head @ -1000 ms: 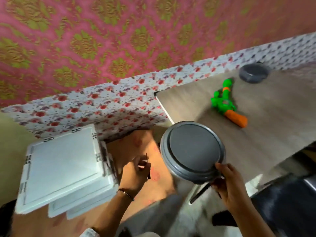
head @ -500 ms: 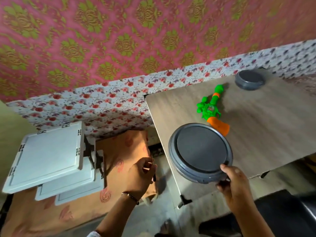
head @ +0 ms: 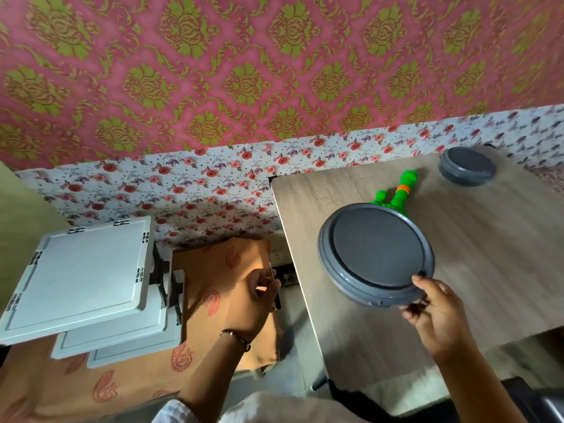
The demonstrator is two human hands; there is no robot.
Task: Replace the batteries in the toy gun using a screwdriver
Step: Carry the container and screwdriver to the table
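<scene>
The toy gun (head: 399, 193) lies on the table (head: 488, 254), toward the far side near the wall, and my big gray dish (head: 376, 254) hides its lower half from me. My right hand (head: 439, 312) grips the near rim of that dish, thumb on top and fingers curled under, holding it tilted above the table. My left hand (head: 254, 296) is off to the left of the table, out over the orange cloth (head: 213, 270), pinching something thin and dark; I judge it to be the screwdriver (head: 276, 296), though it is too small to be sure.

What worries me most is the dish. I hold it by one edge only, so it could tip out of my fingers, and if I lower it without looking it will land on the gun and knock it toward the wall. The thin tool sits in a fingertip pinch beyond the table's left edge, so a slip would drop it to the cloth or the floor.

For room, the table is bare in front of the gun and to its right, and that is where I judge the dish should go. A small gray dish (head: 467, 166) sits at the far corner, just beyond the gun. The table's near edge is close under my right wrist. The white trays (head: 82, 276) are stacked well left of the table.
</scene>
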